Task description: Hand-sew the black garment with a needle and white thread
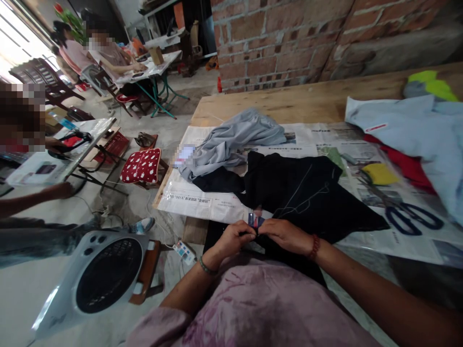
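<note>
At the table's near edge, my left hand (237, 237) and my right hand (285, 235) meet, fingertips pinched together on the edge of a black cloth (289, 180). Part of this cloth hangs down over my lap, and the rest spreads across the newspaper on the table. Loose pale thread (307, 195) lies in loops on top of it. Just beyond my fingertips shows a small dark blue patch (256, 219), too small to make out. My fingers hide the exact spot they grip.
Crumpled grey cloth (235, 140) lies beyond. To the right are scissors (412, 217), a yellow piece (381, 173) and a light blue garment (405, 123). On the left stand a floor fan (108, 274), a power strip (184, 252) and a red cushioned stool (141, 165). Other people sit at tables.
</note>
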Motion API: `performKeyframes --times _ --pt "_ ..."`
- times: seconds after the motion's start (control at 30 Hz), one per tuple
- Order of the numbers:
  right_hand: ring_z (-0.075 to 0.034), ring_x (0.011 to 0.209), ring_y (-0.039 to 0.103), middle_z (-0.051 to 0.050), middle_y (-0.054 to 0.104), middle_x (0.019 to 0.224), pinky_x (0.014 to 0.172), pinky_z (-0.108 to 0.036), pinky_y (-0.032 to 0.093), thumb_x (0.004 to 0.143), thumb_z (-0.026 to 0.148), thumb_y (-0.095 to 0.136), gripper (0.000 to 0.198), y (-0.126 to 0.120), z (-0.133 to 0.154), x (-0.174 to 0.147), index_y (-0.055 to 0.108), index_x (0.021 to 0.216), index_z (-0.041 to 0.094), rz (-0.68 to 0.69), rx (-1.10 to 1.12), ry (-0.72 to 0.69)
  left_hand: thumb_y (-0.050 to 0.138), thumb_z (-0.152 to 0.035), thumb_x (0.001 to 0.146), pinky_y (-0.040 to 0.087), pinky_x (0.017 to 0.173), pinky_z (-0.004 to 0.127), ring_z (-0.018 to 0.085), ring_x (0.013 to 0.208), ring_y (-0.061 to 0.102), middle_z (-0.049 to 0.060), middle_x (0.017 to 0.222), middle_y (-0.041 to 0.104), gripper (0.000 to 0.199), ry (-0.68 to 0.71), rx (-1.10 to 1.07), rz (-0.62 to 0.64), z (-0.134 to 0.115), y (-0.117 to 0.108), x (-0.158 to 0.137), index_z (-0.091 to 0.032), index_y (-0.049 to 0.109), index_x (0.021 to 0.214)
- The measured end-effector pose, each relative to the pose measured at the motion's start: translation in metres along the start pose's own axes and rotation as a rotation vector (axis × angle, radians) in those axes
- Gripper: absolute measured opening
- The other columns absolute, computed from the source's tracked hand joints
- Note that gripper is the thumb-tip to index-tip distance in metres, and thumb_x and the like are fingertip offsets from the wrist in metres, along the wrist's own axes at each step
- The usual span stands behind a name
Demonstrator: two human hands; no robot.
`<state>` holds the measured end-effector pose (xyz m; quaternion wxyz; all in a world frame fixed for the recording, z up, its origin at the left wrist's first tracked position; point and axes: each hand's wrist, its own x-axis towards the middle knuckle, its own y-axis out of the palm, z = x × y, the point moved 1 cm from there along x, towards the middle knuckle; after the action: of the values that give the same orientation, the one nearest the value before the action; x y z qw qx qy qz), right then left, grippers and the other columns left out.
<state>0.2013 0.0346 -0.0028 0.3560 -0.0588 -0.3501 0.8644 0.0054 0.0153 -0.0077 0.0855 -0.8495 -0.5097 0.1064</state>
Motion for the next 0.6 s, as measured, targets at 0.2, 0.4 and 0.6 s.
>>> performKeyframes --times 0.2,0.4,0.6 --pt "-0.010 0.075 0.059 -0.002 0.063 0.083 0.070 -0.022 0.046 0.087 0.023 0.037 0.026 0.0022 -0.0009 -0.0027 0.063 0.090 0.020 0.020 0.116 0.062 0.063 -0.032 0.074 0.040 0.072 0.023 0.012 0.074 0.052 0.002 0.078 0.058 0.019 -0.153 -0.203 0.056 0.0047 0.0002 -0.0004 -0.014 0.067 0.080" --pt "-0.010 0.077 0.059 -0.001 0.063 0.083 0.071 -0.021 0.045 0.085 0.018 0.038 0.024 0.0022 -0.0036 -0.0053 0.061 0.089 0.020 0.024 0.118 0.081 0.065 -0.034 0.072 0.040 0.074 0.024 0.012 0.075 0.051 0.003 0.079 0.058 0.020 -0.169 -0.232 0.040 0.0053 0.0017 0.0010 -0.015 0.067 0.077" --pt "-0.011 0.076 0.058 -0.002 0.063 0.083 0.070 -0.022 0.044 0.084 0.020 0.039 0.022 0.0013 -0.0081 -0.0053 0.061 0.087 0.019 0.000 0.089 0.134 0.064 -0.039 0.071 0.040 0.074 0.024 0.013 0.076 0.051 0.003 0.079 0.058 0.026 -0.167 -0.197 0.041 0.0052 0.0010 0.0009 -0.014 0.066 0.078"
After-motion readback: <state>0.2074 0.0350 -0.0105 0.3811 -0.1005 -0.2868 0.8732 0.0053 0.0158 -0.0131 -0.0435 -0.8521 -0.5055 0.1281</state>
